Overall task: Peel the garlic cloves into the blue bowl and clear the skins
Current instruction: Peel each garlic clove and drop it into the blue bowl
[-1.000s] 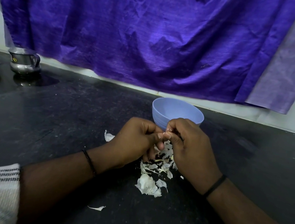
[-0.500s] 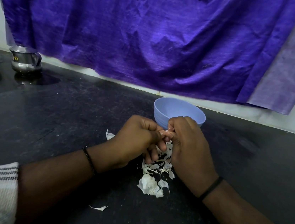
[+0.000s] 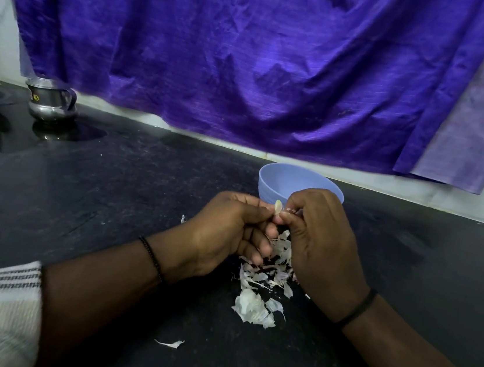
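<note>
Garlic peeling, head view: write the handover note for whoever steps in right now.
Left hand and right hand: both pinch one garlic clove, held just in front of the blue bowl.
Skins lie piled on the black counter under the hands, with a stray piece nearer the person.
Done: much peeling, judging by the pile.
Left: finish this clove, drop it in the bowl, clear the skins. Bowl contents not visible.

Single head-worn wide-angle view, looking forward and down, close over black counter (image 3: 111, 197), facing purple cloth (image 3: 249, 62)
</note>
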A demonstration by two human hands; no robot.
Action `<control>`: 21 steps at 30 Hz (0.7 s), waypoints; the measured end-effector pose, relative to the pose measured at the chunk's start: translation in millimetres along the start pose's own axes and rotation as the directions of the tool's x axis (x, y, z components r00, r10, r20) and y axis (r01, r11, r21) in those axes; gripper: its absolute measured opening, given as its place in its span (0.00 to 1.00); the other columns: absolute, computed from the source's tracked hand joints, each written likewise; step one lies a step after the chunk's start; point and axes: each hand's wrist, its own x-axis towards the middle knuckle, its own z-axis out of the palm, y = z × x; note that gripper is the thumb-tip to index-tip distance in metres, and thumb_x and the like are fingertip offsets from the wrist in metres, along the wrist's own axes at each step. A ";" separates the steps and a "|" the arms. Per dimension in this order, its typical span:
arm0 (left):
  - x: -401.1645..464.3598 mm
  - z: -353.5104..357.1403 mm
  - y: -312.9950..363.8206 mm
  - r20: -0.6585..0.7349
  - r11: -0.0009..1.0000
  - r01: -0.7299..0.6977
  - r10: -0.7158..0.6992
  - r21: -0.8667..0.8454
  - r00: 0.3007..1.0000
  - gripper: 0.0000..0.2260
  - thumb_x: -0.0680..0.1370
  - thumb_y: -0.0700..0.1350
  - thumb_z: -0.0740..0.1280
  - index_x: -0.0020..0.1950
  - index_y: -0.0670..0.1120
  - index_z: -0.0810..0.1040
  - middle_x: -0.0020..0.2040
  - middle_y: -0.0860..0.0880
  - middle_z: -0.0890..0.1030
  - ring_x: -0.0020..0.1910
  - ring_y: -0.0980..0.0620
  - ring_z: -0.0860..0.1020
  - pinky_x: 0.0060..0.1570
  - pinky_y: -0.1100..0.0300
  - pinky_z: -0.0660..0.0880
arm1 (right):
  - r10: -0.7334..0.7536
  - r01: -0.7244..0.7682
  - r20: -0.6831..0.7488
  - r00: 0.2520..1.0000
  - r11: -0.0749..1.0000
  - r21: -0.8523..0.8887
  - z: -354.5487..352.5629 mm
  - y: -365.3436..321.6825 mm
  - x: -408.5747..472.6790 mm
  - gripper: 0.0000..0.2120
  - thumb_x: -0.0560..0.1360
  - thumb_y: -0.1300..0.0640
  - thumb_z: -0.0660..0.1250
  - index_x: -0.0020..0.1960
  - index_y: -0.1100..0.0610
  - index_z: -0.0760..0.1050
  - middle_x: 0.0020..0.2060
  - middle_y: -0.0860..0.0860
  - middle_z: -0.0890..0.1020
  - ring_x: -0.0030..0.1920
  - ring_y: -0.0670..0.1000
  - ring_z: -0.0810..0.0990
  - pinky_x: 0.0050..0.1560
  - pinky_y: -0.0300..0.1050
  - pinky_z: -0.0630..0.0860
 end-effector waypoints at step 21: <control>6.4 -4.2 -10.1 -0.072 0.912 -0.250 0.287 0.325 0.955 0.08 0.82 0.39 0.63 0.50 0.39 0.81 0.37 0.45 0.79 0.29 0.48 0.76 0.24 0.58 0.72 | 0.127 -0.130 -0.040 0.991 0.987 -0.090 -13.4 -1.2 1.0 0.04 0.74 0.59 0.71 0.47 0.56 0.83 0.42 0.48 0.85 0.45 0.51 0.82 0.44 0.55 0.78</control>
